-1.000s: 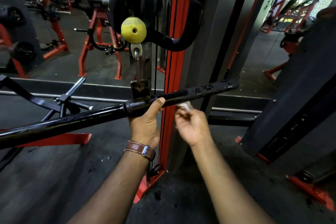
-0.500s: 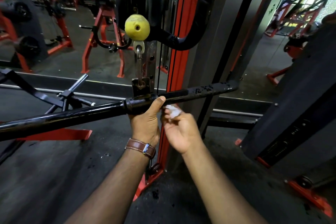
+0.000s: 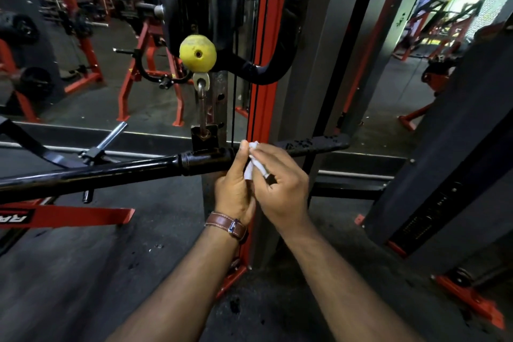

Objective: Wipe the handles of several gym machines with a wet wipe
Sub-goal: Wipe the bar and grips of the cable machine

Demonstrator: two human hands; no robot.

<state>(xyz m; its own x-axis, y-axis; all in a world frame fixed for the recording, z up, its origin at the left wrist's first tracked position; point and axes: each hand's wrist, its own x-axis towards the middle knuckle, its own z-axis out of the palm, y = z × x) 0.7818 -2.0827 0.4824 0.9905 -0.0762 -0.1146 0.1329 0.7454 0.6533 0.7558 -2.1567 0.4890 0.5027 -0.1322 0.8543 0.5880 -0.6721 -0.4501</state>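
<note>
A long black pull-down bar [image 3: 116, 172] hangs level from a cable clip under a yellow ball stop [image 3: 197, 52]. Its right handle end [image 3: 313, 144] has a worn, rough grip. My left hand [image 3: 234, 189], with a brown leather watch strap at the wrist, grips the bar just right of its centre bracket. My right hand [image 3: 280, 186] is pressed against the left hand and pinches a small white wet wipe [image 3: 252, 164] at the bar, right beside my left thumb.
The red and black cable machine column [image 3: 263, 78] stands directly behind the bar. A dark machine housing [image 3: 449, 169] stands at the right. Red-framed racks [image 3: 147, 64] and weight plates fill the back left. A red base foot [image 3: 69, 216] lies on the dark floor at left.
My right hand has moved left and up with the wipe, from below the right handle to the bar beside my left thumb. My left hand has kept its grip.
</note>
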